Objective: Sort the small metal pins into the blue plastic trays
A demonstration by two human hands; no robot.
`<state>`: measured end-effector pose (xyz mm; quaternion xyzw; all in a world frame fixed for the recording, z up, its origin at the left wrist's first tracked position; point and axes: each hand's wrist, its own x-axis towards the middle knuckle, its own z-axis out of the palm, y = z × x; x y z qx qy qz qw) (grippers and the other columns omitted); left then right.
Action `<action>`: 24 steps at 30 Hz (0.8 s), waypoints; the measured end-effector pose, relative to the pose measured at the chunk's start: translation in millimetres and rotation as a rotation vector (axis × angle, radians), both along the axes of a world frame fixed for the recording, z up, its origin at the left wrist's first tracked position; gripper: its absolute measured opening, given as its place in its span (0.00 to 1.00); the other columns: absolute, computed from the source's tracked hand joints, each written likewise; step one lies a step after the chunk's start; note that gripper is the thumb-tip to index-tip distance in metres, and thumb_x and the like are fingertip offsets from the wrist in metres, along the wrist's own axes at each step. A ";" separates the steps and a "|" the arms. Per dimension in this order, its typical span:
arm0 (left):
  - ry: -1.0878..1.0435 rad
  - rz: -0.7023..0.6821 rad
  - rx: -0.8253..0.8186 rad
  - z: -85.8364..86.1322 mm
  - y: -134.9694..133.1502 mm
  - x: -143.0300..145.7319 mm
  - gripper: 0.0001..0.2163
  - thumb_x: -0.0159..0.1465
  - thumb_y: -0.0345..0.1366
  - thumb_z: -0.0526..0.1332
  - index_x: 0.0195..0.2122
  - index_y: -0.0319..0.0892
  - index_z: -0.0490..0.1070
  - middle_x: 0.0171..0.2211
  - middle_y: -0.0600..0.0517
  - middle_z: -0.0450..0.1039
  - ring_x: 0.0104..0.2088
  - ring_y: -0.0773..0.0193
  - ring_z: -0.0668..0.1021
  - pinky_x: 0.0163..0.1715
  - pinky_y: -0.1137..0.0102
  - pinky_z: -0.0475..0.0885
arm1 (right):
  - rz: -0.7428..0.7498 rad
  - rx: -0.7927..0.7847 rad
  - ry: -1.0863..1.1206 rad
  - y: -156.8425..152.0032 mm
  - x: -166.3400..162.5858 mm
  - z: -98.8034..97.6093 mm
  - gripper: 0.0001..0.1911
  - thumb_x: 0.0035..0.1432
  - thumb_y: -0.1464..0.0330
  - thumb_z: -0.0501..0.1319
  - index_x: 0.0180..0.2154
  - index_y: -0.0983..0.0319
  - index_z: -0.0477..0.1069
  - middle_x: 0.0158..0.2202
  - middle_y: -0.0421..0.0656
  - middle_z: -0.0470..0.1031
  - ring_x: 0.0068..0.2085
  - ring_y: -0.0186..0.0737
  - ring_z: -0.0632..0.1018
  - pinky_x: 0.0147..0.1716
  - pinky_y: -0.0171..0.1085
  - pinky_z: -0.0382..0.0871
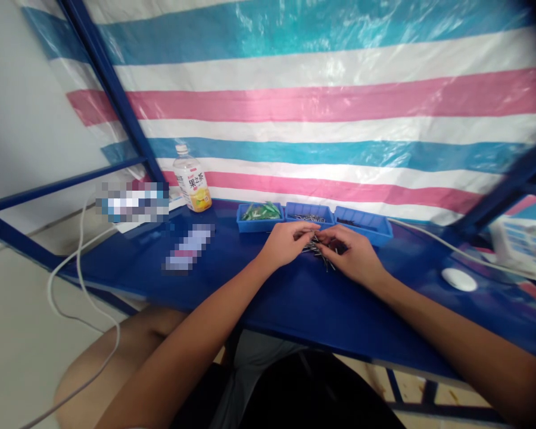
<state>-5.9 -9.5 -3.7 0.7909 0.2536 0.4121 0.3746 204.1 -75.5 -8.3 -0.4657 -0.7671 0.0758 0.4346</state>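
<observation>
A pile of thin, short, dark and silvery sticks [325,260], perhaps metal, lies on the blue desk between my hands. My left hand [290,243] is at the pile's left, with thumb and fingers drawn together on some sticks. From the right, my right hand [352,253] curls around the pile, thumb and fingers closed on sticks too. Just behind stand three blue bins in a row. The left bin [259,226] has green slender pieces [264,211], the middle bin [307,208] similar thin silvery sticks, and the right bin [375,229] some dark thin pieces.
A labelled drink bottle [192,179] stands at the back left of the desk [295,304]. A blurred-out flat item [189,247] lies before it. On the right are a white oval object [459,279] and a cable [433,239]. A striped plastic sheet [321,107] hangs behind.
</observation>
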 end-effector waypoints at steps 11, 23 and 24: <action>-0.109 -0.002 -0.128 -1.3 -0.2 2.4 0.17 0.70 0.28 0.60 0.60 0.42 0.69 0.46 0.45 0.84 0.39 0.61 0.87 0.46 0.64 0.84 | -0.097 -0.044 0.079 0.3 1.9 -3.4 0.16 0.70 0.60 0.63 0.55 0.57 0.78 0.43 0.47 0.84 0.41 0.48 0.84 0.35 0.43 0.81; 0.137 0.084 0.060 5.7 -2.6 -1.2 0.19 0.68 0.32 0.66 0.60 0.44 0.76 0.43 0.50 0.87 0.38 0.60 0.85 0.45 0.66 0.80 | -0.023 0.030 -0.144 1.2 3.8 -0.2 0.13 0.71 0.66 0.60 0.54 0.56 0.77 0.40 0.46 0.79 0.38 0.46 0.80 0.38 0.44 0.78; 0.140 0.095 0.064 6.5 -3.0 -1.2 0.19 0.68 0.32 0.66 0.60 0.44 0.76 0.42 0.51 0.87 0.38 0.60 0.85 0.45 0.66 0.80 | -0.027 0.022 -0.150 1.5 3.6 -0.4 0.12 0.70 0.66 0.61 0.52 0.57 0.78 0.39 0.45 0.78 0.37 0.45 0.80 0.36 0.43 0.77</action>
